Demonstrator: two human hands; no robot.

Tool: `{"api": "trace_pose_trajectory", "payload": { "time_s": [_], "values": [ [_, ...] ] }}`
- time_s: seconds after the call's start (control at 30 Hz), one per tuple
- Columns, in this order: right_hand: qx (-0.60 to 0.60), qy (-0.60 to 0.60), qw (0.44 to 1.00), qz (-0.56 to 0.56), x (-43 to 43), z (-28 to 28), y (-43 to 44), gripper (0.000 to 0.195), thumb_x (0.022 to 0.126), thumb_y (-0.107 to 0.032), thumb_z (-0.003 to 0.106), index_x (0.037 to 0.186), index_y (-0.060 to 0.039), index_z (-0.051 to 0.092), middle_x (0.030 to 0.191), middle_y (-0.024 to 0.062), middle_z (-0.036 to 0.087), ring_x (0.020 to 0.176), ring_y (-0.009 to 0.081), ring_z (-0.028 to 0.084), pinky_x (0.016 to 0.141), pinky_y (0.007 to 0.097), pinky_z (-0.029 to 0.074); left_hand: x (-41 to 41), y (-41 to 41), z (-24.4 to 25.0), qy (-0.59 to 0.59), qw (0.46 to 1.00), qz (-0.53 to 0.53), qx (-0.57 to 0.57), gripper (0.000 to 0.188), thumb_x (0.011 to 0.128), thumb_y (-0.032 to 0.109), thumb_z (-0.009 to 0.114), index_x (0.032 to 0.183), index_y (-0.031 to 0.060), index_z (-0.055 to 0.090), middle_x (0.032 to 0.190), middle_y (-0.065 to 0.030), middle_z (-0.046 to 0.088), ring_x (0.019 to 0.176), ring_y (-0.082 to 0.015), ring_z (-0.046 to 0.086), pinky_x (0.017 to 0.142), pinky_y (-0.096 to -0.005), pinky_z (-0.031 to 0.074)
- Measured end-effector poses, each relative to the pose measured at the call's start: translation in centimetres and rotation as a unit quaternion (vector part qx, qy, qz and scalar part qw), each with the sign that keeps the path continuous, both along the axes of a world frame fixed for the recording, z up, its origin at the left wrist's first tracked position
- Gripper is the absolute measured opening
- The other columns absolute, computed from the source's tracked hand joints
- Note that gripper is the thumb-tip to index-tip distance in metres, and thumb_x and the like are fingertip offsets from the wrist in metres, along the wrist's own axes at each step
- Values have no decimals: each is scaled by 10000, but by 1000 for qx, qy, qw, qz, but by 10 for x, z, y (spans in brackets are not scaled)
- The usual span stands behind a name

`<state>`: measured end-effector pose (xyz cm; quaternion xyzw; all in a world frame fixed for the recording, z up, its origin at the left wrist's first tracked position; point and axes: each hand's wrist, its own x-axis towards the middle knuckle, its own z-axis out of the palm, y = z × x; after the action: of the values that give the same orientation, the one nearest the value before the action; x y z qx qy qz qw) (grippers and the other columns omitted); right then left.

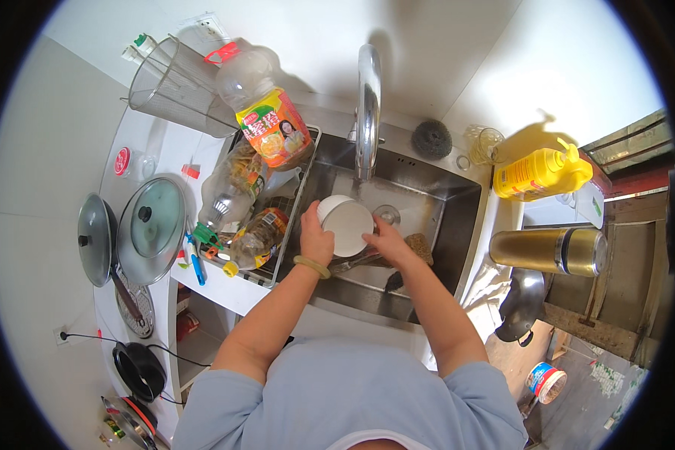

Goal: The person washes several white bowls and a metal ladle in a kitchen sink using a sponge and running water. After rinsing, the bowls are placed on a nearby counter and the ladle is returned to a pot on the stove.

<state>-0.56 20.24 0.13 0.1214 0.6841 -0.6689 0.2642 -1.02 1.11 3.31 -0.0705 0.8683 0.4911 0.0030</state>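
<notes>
Over the sink [455, 236], my left hand [316, 239] and my right hand [390, 241] grip opposite sides of a round white bowl [349, 229]. Behind its upper left edge shows a white ribbed surface [327, 203]; I cannot tell whether it is a second bowl. My left wrist wears a pale bangle [311, 266]. Right of the bowl lies the round drain [388, 215]. A brown sponge [419, 248] rests in the basin by my right forearm, near a small dark object [394, 281]. Long shiny utensils below the bowl are partly hidden by my hands.
A chrome faucet [368, 112] arches over the sink. Large plastic bottles [275, 129] crowd a wire rack [301, 219] on the left, beside a mesh basket [174, 84] and pan lids [152, 225]. On the right stand a yellow pump bottle [531, 174] and a gold thermos [529, 252].
</notes>
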Motion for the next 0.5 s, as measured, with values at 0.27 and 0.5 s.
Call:
{"api": "trace_pose_trajectory", "payload": {
  "time_s": [0.27, 0.5],
  "values": [
    [-237, -61, 960, -139, 12, 5, -14, 314, 848, -63, 533, 1155, -42, 596, 1096, 65, 628, 960, 211, 623, 781, 377, 540, 27, 11, 66, 248, 951, -152, -105, 647, 657, -70, 516, 1291, 48, 465, 1329, -188, 416, 1250, -423, 405, 1007, -443, 403],
    [-400, -50, 904, -139, -4, 27, -8, 337, 915, -199, 458, 1179, -41, 595, 1118, 99, 643, 977, 229, 637, 850, 376, 529, 40, 16, 87, 455, 845, -199, -198, 528, 663, -48, 571, 1164, 121, 581, 1305, -159, 443, 1223, -440, 452, 947, -478, 481]
  ]
}}
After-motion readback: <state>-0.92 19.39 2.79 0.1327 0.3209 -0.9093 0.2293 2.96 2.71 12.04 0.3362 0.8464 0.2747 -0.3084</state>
